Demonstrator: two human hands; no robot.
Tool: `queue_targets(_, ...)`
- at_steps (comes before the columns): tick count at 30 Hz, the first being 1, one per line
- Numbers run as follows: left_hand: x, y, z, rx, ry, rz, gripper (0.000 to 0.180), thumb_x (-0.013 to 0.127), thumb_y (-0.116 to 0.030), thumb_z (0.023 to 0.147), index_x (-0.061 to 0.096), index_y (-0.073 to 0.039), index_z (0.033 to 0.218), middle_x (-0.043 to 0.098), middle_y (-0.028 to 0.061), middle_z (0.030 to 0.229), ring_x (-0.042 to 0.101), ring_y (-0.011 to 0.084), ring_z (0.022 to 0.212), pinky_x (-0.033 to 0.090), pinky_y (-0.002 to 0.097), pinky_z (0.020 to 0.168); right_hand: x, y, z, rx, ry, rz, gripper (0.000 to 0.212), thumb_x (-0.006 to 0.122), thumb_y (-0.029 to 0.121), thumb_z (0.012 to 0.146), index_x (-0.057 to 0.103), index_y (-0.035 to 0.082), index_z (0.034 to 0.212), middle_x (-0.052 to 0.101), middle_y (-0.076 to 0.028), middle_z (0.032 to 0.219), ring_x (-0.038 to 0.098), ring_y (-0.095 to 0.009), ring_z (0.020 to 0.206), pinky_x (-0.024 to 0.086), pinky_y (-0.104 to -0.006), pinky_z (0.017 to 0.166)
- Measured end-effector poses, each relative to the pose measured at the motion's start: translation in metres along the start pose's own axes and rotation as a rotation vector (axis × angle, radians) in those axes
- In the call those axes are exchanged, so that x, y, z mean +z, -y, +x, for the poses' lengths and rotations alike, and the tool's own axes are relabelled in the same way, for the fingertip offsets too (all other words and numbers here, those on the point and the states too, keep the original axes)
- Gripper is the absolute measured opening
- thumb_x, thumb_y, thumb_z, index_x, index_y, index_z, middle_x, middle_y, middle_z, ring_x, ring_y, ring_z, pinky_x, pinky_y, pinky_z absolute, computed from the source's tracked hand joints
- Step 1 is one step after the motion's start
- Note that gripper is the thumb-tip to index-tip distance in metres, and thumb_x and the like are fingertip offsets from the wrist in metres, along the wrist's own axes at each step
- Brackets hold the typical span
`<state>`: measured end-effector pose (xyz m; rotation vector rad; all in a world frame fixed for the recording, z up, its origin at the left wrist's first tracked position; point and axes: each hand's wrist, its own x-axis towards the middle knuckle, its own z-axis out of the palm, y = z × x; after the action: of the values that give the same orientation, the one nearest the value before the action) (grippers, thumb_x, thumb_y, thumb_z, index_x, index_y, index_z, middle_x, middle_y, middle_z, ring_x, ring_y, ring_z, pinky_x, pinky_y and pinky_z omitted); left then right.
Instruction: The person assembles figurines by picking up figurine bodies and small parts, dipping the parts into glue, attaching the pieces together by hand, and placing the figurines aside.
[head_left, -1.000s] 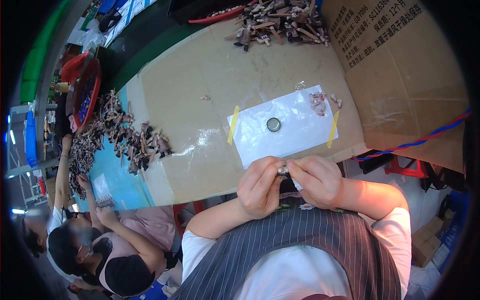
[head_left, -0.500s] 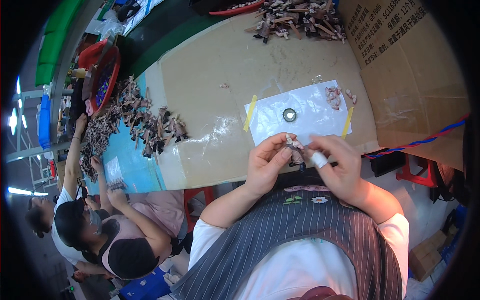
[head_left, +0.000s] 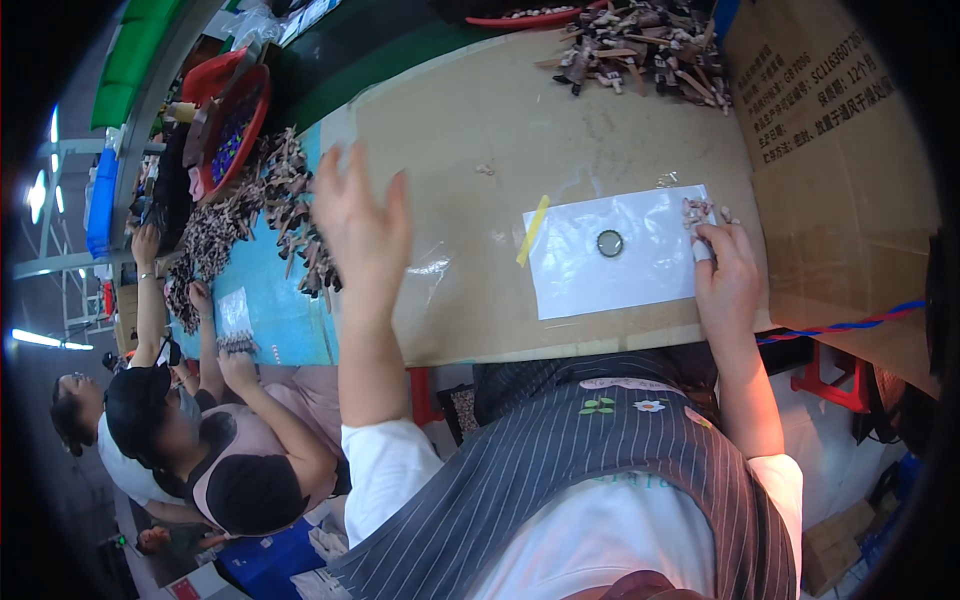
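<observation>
My left hand [head_left: 362,215] is raised over the left part of the cardboard-covered table [head_left: 470,130], fingers spread, holding nothing, close to a pile of small brown parts [head_left: 290,215]. My right hand [head_left: 727,270] rests at the right edge of a white sheet [head_left: 615,262] taped to the table, fingertips on a small heap of pale little pieces [head_left: 700,210]; whether it pinches one I cannot tell. A small dark ring [head_left: 610,243] lies in the middle of the sheet.
A large cardboard box [head_left: 840,150] stands at the right. More brown parts [head_left: 640,45] lie at the far edge. A red basket [head_left: 235,125] sits at the far left. A person in a black cap [head_left: 150,410] works at the left.
My hands were together near my chest, working a small piece. They have parted: the left swung out to the left, the right reached forward to the sheet's right edge.
</observation>
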<state>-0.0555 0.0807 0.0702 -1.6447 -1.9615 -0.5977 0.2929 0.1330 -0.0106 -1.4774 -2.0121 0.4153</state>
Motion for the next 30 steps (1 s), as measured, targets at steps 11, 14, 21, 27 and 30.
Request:
queue_targets(11, 0.153, -0.105, 0.105, -0.084, 0.497, -0.395, 0.047, 0.073, -0.021, 0.076, 0.062, -0.001, 0.117, 0.067, 0.0208, 0.101, 0.064, 0.035, 0.097, 0.05, 0.0416, 0.084, 0.0, -0.001, -0.003, -0.128, -0.101, 0.128, 0.026, 0.053, -0.006, 0.077, 0.062, 0.004, 0.099, 0.059, -0.012, 0.094, 0.06, -0.031, 0.087, 0.049, -0.0378, 0.074)
queue_targets(14, 0.14, -0.098, 0.093, -0.072, 0.442, -0.462, 0.039, 0.071, -0.018, 0.076, 0.066, -0.002, 0.111, 0.068, 0.018, 0.088, 0.066, 0.0311, 0.081, 0.05, 0.0387, 0.074, -0.003, 0.003, -0.013, -0.008, -0.054, 0.456, 0.019, 0.054, -0.006, 0.082, 0.061, 0.001, 0.099, 0.061, -0.011, 0.092, 0.063, -0.023, 0.081, 0.05, -0.0309, 0.07)
queue_targets(21, 0.027, -0.084, 0.017, -0.493, 0.718, -1.459, 0.031, 0.066, -0.009, 0.087, 0.06, 0.005, 0.114, 0.067, 0.0085, 0.096, 0.064, 0.0145, 0.087, 0.05, 0.0266, 0.078, -0.02, 0.034, -0.004, 0.217, 0.293, 0.863, 0.01, 0.056, -0.005, 0.086, 0.06, -0.002, 0.095, 0.063, -0.009, 0.083, 0.062, -0.016, 0.075, 0.048, -0.0262, 0.066)
queue_targets(27, -0.014, -0.086, -0.066, -0.736, 0.614, -1.825, 0.034, 0.06, 0.002, 0.09, 0.051, 0.006, 0.122, 0.063, 0.0096, 0.104, 0.062, 0.0144, 0.094, 0.051, 0.027, 0.082, 0.006, 0.045, 0.007, -0.314, 0.283, 0.375, 0.026, 0.056, -0.011, 0.07, 0.061, -0.001, 0.093, 0.059, -0.014, 0.084, 0.059, -0.034, 0.077, 0.048, -0.0379, 0.067)
queue_targets(30, -0.016, -0.084, -0.086, -0.769, 0.596, -1.87, 0.032, 0.059, 0.004, 0.09, 0.05, 0.005, 0.121, 0.062, 0.0095, 0.106, 0.061, 0.0134, 0.096, 0.05, 0.0262, 0.084, 0.016, 0.05, 0.009, -0.372, 0.266, 0.258, 0.031, 0.056, -0.012, 0.065, 0.061, 0.0, 0.094, 0.058, -0.014, 0.085, 0.059, -0.035, 0.081, 0.047, -0.041, 0.07)
